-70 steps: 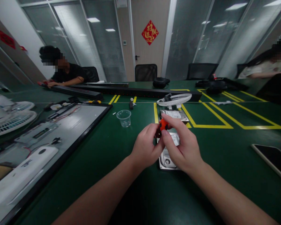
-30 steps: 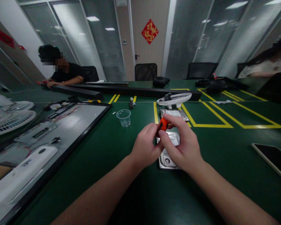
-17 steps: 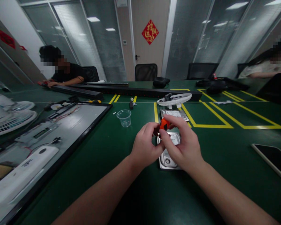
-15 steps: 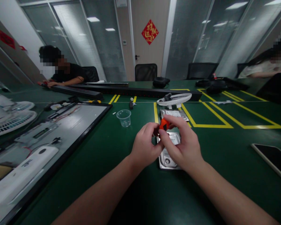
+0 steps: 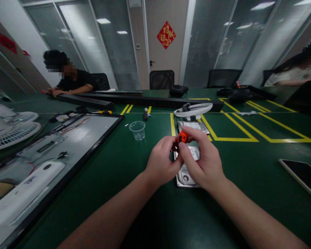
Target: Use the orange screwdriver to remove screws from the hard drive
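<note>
My right hand (image 5: 204, 159) is closed, its thumb and forefinger pinching a small orange-and-black piece (image 5: 182, 137). My left hand (image 5: 162, 159) meets it from the left, fingers curled round the piece's darker lower end; the fingers hide much of it, so its exact kind does not show. Right under both hands a silver hard drive (image 5: 185, 179) lies on the green table, partly covered by them. Just beyond it rests a second hard drive (image 5: 194, 126), label side up.
A clear plastic cup (image 5: 137, 130) stands left of my hands. Further left lies a large black-framed panel (image 5: 93, 133) bearing a white device (image 5: 28, 188). A white fan grille (image 5: 197, 110) sits behind the drives, a phone (image 5: 303, 178) at right. Two people sit across the table.
The orange-and-black piece has turned slightly between my fingers, and its black marking shows differently. Both hands stay in nearly the same place above the hard drive.
</note>
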Demonstrator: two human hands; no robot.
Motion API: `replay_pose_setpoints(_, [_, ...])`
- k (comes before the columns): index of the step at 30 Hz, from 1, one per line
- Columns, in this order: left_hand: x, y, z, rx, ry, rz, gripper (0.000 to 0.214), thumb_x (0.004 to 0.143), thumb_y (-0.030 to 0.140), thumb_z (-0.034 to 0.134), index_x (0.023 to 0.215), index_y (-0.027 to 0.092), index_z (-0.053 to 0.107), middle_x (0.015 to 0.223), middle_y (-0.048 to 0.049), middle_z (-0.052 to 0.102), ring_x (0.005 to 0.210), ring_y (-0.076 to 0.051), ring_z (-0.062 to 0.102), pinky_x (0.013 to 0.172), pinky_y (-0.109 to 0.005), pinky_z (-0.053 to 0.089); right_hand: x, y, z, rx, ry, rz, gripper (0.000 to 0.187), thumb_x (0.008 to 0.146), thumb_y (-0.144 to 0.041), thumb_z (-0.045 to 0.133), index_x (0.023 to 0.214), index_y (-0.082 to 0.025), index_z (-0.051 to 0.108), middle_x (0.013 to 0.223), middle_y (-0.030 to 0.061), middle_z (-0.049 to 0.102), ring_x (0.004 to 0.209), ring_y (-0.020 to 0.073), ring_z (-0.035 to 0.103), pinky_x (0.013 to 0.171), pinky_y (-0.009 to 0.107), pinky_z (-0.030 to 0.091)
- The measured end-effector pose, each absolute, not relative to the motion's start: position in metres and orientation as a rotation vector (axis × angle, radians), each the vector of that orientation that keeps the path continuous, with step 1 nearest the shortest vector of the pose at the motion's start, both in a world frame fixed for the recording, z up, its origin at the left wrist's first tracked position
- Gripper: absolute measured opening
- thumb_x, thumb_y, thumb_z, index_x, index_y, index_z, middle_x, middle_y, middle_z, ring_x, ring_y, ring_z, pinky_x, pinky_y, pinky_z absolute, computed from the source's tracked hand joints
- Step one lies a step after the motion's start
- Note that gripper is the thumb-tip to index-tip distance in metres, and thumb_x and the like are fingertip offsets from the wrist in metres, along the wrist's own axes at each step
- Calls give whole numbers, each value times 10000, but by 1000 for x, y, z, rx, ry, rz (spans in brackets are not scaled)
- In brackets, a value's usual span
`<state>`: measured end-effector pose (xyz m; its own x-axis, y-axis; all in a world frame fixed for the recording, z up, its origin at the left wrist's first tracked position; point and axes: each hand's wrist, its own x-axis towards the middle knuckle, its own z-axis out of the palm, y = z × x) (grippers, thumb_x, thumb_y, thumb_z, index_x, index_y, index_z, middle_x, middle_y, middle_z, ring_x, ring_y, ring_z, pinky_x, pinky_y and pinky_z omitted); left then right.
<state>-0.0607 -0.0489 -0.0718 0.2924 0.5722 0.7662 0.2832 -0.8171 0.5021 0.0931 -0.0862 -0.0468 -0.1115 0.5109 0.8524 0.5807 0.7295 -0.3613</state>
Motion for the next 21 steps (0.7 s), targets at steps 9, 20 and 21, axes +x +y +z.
replay_pose_setpoints(9, [-61,-47,-74,2315,824,1469,201,900,179,692,1058,215,574,974,-50,669,879,-212,636,762,-342,518,92,-85,-44,-873,-1743,-104,416,992,-185,665,1395,-260,592,1165,86,714,1022,250,701,908,458,618])
replay_pose_setpoints(20, [-62,-46,-75,2334,759,1418,86,971,202,632,1049,202,593,1008,-78,706,891,-227,671,787,-356,543,92,-87,-43,-848,-1769,-54,490,989,-155,653,1464,-244,575,1215,92,712,1034,239,680,935,446,593])
replay_pose_setpoints(21, [-62,-46,-75,2338,752,1422,67,979,203,622,1039,200,594,998,-78,705,884,-226,669,785,-358,543,92,-88,-43,-842,-1778,-51,511,993,-150,641,1488,-253,563,1233,90,716,1039,240,680,938,449,591])
